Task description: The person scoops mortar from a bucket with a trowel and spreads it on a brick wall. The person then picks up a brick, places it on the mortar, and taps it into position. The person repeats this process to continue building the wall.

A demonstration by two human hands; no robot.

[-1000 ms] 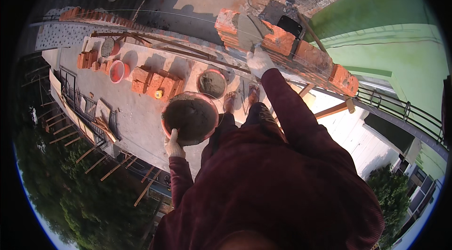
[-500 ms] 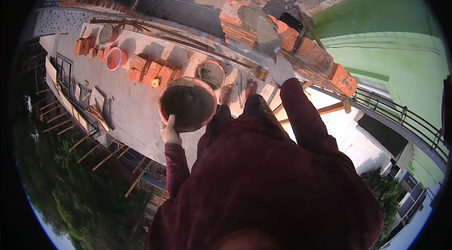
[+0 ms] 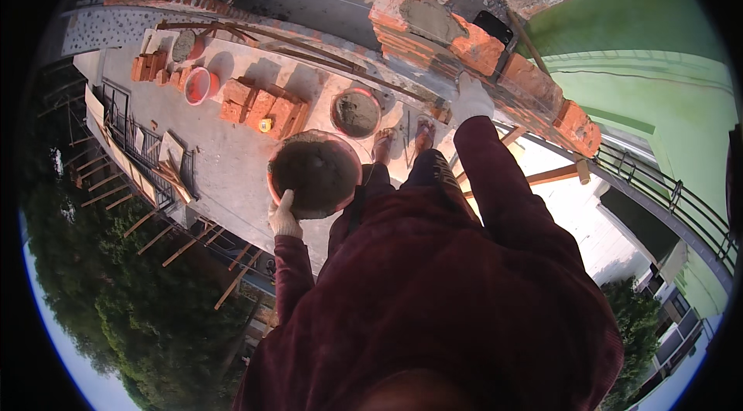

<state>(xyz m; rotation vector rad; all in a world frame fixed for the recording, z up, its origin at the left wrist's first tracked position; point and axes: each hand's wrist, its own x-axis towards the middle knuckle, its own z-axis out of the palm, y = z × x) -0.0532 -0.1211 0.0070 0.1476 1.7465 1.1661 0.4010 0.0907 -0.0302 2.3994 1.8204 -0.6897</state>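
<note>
My left hand (image 3: pixel 284 216), in a pale glove, grips the near left rim of a reddish bucket (image 3: pixel 358 185). Wet grey mortar (image 3: pixel 313 171) lies inside it. My gloved right hand (image 3: pixel 470 100) is closed on a trowel, its handle hidden in the palm. The grey trowel blade (image 3: pixel 435 81) reaches leftward, low along the side of a brick wall (image 3: pixel 534 90). On top of that wall, a patch of mortar (image 3: pixel 429 21) is spread at the far end, beside a brick (image 3: pixel 477 49). A black flat object (image 3: pixel 494 26) rests by the bricks.
Another mortar bucket (image 3: pixel 335 111) stands near my feet, next to stacked bricks (image 3: pixel 255 101) with a yellow tape measure (image 3: pixel 265 125) against them. Farther left is a red bucket (image 3: pixel 199 86). The slab edge drops off at left; a metal railing (image 3: pixel 665 194) runs at right.
The trowel has gone from above the wall-top mortar down to the wall's near side. My left hand still holds the bucket, and the whole view has shifted slightly.
</note>
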